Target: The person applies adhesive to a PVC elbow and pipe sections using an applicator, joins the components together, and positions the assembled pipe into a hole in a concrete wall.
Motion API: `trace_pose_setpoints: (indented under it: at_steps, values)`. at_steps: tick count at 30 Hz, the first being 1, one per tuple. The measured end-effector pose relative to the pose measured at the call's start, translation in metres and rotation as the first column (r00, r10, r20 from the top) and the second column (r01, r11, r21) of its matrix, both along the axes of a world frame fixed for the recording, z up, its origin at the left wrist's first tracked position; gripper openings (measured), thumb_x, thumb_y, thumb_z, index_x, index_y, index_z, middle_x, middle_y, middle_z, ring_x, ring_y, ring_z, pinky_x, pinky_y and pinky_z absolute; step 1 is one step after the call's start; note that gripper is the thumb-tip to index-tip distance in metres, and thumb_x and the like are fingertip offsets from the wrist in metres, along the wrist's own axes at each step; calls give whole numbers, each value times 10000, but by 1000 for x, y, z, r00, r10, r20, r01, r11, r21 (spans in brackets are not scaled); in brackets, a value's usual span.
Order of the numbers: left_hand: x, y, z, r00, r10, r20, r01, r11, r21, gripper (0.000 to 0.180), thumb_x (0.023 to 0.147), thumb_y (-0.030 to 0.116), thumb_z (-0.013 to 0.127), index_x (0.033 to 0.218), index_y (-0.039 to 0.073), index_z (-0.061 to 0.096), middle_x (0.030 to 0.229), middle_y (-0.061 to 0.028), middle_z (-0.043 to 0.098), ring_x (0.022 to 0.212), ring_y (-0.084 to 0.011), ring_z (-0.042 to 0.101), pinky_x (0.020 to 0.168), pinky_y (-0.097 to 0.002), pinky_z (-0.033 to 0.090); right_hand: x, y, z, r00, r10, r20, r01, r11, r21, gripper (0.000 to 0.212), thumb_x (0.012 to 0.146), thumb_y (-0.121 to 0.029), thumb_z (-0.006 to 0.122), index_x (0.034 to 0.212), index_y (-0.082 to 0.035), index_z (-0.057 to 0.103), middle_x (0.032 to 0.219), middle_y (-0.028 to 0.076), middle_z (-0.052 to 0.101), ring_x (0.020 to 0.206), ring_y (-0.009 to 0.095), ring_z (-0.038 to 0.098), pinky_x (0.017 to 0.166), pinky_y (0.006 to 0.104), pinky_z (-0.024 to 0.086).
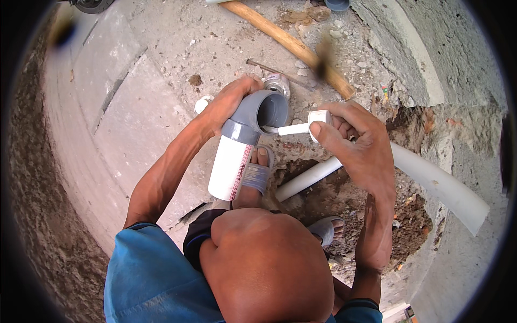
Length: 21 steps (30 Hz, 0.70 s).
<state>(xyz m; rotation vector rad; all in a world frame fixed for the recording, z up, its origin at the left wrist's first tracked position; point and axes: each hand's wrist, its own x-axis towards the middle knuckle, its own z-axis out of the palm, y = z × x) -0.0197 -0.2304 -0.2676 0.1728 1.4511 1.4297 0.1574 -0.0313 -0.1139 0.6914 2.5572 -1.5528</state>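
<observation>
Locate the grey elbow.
In the head view, the grey elbow is above centre, in the left hand, on the end of the short white pipe.

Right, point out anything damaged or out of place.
A dark gap splits the otherwise flat paving at left, and a ragged, broken-edged hole lies under the long white pipe. The grey elbow in the left hand looks undamaged.

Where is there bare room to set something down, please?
The widest bare patch is cracked concrete between the left forearm and the rough brown edge. Around the right hand it's crowded: wooden handle beyond, white piping and loose soil below.
</observation>
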Motion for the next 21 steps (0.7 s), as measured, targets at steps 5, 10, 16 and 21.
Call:
trace_pose_setpoints:
  at_steps: [5, 10, 16, 21]
  values:
    - [3, 13, 34, 945, -98, -312, 51, 987, -154, 293, 1019, 297, 483, 971, 30, 594, 993, -42, 534, 925, -149, 543, 900, -306, 473, -1, -7, 5, 971, 145, -191, -48, 899, 435, 355, 840, -151, 807, 1166, -42, 717, 942, 85, 609, 819, 239, 644, 701, 355, 517]
    - [0, 14, 44, 943, -133, -304, 61, 970, -235, 421, 1014, 382, 493, 1084, -10, 629, 1114, -89, 559, 1037, -191, 559, 987, -315, 449, 7, -12, -11, 875, 338, -347, -77, 805, 588, 516, 804, -68, 830, 1299, -98, 684, 1095, 121, 620, 939, 293, 628, 803, 404, 526]
    - [-4, 14, 52, 954, -147, -261, 63, 950, -306, 551, 995, 474, 512, 1201, -20, 643, 1189, -134, 611, 1120, -221, 586, 1028, -317, 447, 17, -5, -12, 880, 455, -138, -244, 682, 689, 455, 817, -72, 793, 1261, -105, 701, 1191, 140, 594, 1000, 298, 639, 822, 411, 555]
    - [-7, 13, 51, 921, -197, -335, 86, 944, -319, 592, 983, 485, 519, 1249, -32, 628, 1209, -167, 613, 1109, -247, 602, 1018, -330, 467, 15, -4, 1, 914, 343, -216, -251, 898, 363, 524, 786, -29, 822, 1290, -110, 704, 1079, 112, 625, 944, 257, 631, 803, 383, 530]
